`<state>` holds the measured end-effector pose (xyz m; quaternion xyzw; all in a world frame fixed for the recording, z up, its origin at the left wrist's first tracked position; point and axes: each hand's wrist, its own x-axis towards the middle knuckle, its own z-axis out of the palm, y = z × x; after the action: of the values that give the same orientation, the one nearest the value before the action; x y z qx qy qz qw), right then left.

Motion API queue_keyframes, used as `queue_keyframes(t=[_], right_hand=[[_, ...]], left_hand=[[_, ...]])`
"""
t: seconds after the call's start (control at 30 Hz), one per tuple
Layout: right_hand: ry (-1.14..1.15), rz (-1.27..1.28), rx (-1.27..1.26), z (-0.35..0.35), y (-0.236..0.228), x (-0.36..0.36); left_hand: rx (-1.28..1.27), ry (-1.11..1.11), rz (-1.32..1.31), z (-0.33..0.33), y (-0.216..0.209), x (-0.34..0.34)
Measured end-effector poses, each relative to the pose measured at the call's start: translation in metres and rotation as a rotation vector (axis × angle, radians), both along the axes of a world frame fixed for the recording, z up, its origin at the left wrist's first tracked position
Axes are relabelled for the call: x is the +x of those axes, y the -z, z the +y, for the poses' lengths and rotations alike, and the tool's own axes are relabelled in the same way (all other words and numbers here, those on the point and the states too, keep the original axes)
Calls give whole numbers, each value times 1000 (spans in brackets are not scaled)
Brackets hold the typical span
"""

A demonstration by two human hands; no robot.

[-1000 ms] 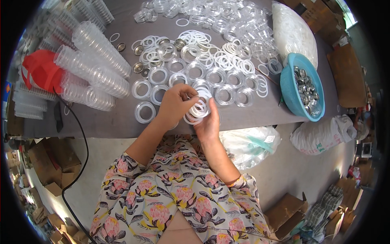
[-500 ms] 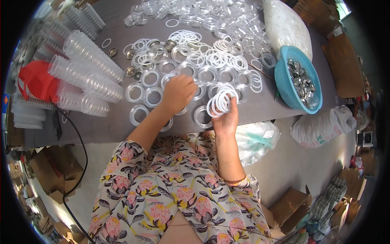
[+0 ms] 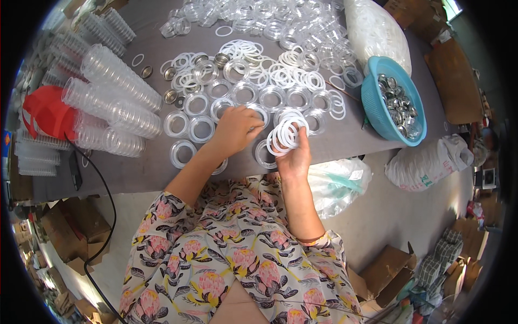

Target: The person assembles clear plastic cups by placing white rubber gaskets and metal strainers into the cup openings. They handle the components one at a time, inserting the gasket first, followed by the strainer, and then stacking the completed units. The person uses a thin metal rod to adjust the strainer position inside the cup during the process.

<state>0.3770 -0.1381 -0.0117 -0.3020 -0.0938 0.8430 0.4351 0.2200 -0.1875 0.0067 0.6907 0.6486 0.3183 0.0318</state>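
My right hand (image 3: 295,160) grips a fanned bunch of flat white rings (image 3: 284,133) above the table's near edge. To its left, my left hand (image 3: 233,131) hovers over the clear round containers with its fingers curled together; whatever is between the fingertips is hidden. Rows of these shallow clear containers (image 3: 272,108) lie on the grey table under and around both hands, several with a white ring inside the rim. Behind them spreads a heap of loose white rings (image 3: 299,80), with a few silver metal caps (image 3: 170,96) along its left side.
Tall stacks of clear plastic cups (image 3: 127,115) and a red object (image 3: 54,113) stand at the left, near a black cable (image 3: 108,186). A blue basket (image 3: 372,102) of metal caps sits at right. More clear containers (image 3: 275,29) and a plastic bag (image 3: 377,38) lie behind.
My left hand has lowered slightly, its fingers now pointing more to the right toward the ring bunch. My right hand with the white rings has shifted a little left.
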Motion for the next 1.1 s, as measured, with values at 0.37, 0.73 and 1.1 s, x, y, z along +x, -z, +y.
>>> queue_keyframes(t=[0.37, 0.73, 1.1], right_hand=[[-151, 26, 27, -19, -18, -15], [-168, -27, -20, -22, 0, -18], [-89, -39, -83, -17, -4, -16]], left_hand=[[27, 169, -43, -18, -45, 28], [360, -293, -406, -49, -16, 5], [-23, -54, 119, -70, 2, -3]])
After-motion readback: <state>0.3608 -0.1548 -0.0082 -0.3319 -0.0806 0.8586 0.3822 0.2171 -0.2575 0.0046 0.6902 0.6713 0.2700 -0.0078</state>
